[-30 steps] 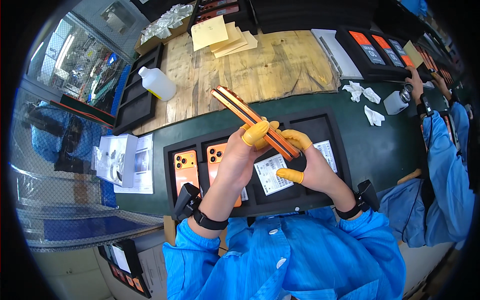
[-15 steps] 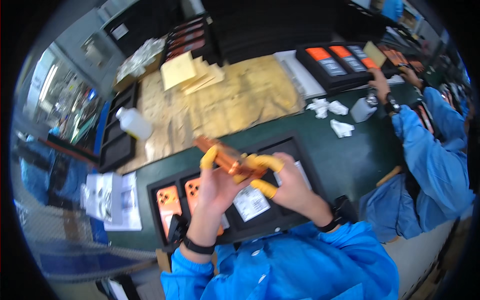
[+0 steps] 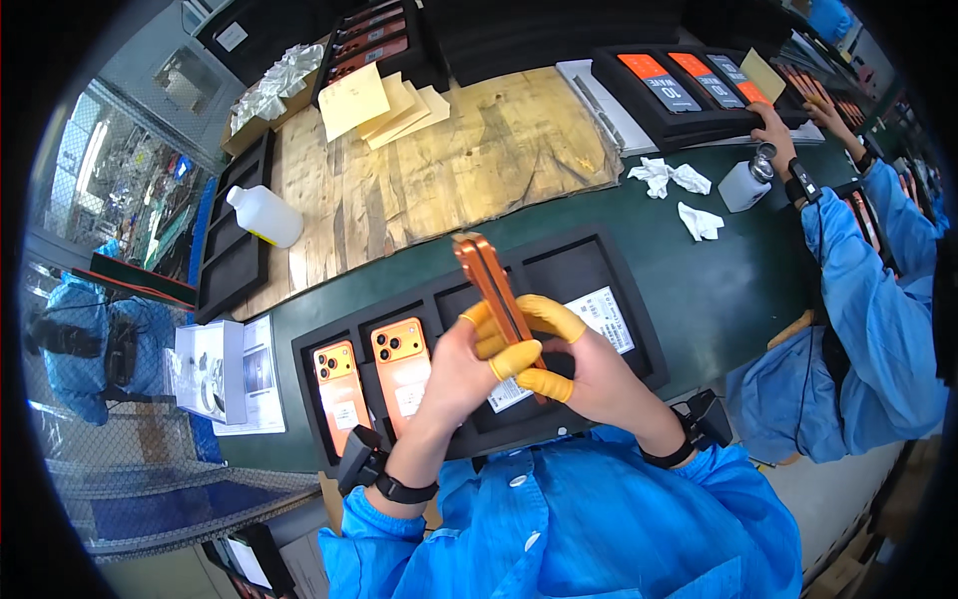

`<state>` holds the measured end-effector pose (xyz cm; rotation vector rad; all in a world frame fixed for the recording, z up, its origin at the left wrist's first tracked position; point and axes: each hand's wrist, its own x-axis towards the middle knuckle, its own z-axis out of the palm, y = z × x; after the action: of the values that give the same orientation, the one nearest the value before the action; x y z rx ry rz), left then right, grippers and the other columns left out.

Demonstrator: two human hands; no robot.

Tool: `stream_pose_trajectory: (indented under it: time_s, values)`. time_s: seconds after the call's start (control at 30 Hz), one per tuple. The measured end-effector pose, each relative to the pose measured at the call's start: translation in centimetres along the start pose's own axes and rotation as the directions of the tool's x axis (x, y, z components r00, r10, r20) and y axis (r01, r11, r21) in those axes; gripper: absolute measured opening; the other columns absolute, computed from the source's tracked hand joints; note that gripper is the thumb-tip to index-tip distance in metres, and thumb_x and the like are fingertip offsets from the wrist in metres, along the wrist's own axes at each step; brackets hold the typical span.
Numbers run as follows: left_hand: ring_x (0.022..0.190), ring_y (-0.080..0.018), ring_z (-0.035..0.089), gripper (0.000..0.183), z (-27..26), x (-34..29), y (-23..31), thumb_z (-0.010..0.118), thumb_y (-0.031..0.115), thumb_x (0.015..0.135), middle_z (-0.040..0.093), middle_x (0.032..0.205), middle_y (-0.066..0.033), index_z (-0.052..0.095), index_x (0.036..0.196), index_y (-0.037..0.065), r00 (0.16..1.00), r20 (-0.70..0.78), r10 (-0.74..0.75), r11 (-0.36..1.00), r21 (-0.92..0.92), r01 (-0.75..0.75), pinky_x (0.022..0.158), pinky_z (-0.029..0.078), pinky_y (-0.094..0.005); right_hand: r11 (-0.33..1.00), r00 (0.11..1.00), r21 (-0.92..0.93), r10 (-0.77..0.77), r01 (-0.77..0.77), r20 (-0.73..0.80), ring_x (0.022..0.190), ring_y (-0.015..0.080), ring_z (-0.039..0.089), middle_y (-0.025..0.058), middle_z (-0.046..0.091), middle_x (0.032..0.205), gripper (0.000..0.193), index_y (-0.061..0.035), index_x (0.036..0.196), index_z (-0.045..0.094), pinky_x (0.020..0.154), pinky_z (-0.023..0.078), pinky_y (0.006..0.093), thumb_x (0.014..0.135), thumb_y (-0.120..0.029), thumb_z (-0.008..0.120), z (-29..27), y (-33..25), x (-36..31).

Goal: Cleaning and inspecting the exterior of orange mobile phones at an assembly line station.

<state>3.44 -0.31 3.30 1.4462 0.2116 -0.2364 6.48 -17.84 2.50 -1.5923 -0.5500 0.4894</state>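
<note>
My left hand (image 3: 461,367) and my right hand (image 3: 589,364), both with yellow finger cots, hold what look like two orange smartphones (image 3: 492,285) stacked together. The stack stands edge-on above a black tray (image 3: 449,290), a dark line running between its two copper rims. My left fingers grip its lower left side; the right fingers close on its lower right end. Two more orange phones, an outer one (image 3: 339,387) and an inner one (image 3: 401,369), lie camera side up in the tray's left compartments. White label sheets (image 3: 603,317) lie in the compartments at the right, partly hidden by my hands.
A white bottle (image 3: 265,217) stands on the worn wooden board (image 3: 479,150), with yellowish paper sheets (image 3: 354,103) farther back. Crumpled wipes (image 3: 701,222) and a small dispenser bottle (image 3: 744,186) lie right. A co-worker's hand (image 3: 773,130) touches another black tray (image 3: 649,128). Printed papers (image 3: 261,379) lie left.
The phone stack has turned from a slant pointing far left to nearly upright, edge toward me. Both hands have shifted slightly right with it, still gripping.
</note>
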Motion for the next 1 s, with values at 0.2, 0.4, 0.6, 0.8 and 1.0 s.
stream_pose_trajectory:
  time_s: [0.2,0.4,0.6,0.8,1.0]
  values:
    - [0.108,-0.0226,0.059,0.070,0.6,-0.1,-0.6,0.077,0.016,0.075,0.060,0.115,-0.0150,0.040,0.130,-0.005,0.996,0.055,0.064,0.976,0.204,-0.074,0.093,0.048,-0.0344,0.942,0.995,0.320,0.091,-0.101,0.048,0.114,0.0185,0.054,0.0105,0.053,0.126,0.065,-0.0055,0.137,0.038,0.093,0.047,0.0348,0.079,-0.001,0.068,-1.0,0.3,-1.3]
    - [0.105,-0.0234,0.061,0.063,0.3,0.2,-1.1,0.078,0.013,0.074,0.061,0.111,-0.0146,0.044,0.125,-0.006,0.999,0.027,0.026,0.989,0.144,-0.029,0.090,0.049,-0.0340,0.963,0.999,0.266,0.037,-0.042,0.024,0.113,0.0204,0.054,0.0126,0.050,0.129,0.065,-0.0026,0.138,0.036,0.092,0.048,0.0346,0.081,-0.002,0.068,-0.9,1.0,-0.9]
    - [0.103,-0.0225,0.061,0.057,0.4,0.6,-1.1,0.074,0.007,0.078,0.060,0.112,-0.0143,0.043,0.124,-0.005,0.998,0.059,0.002,1.000,0.030,-0.003,0.089,0.050,-0.0329,0.994,0.997,0.087,0.073,-0.073,-0.001,0.114,0.0270,0.054,0.0159,0.049,0.129,0.069,-0.0040,0.137,0.036,0.091,0.047,0.0349,0.078,-0.010,0.071,-1.0,0.4,-0.8]
    - [0.104,-0.0179,0.057,0.057,0.1,0.3,-0.9,0.077,0.020,0.074,0.059,0.111,-0.0086,0.049,0.119,-0.002,0.999,0.015,-0.039,0.998,-0.044,0.039,0.092,0.044,-0.0319,0.961,0.991,-0.241,-0.126,0.133,0.043,0.114,0.0348,0.051,0.0183,0.047,0.128,0.074,-0.0050,0.136,0.038,0.094,0.043,0.0383,0.079,-0.036,0.072,-1.2,-0.1,-0.3]
    - [0.103,-0.0170,0.057,0.055,-0.7,0.2,-1.5,0.077,0.021,0.075,0.060,0.110,-0.0089,0.051,0.117,-0.003,0.999,-0.010,-0.044,0.998,-0.041,0.044,0.091,0.044,-0.0303,0.960,0.994,-0.262,-0.077,0.095,0.081,0.116,0.0350,0.050,0.0182,0.046,0.130,0.075,-0.0057,0.137,0.036,0.095,0.042,0.0384,0.080,-0.040,0.069,-1.1,-0.5,0.0]
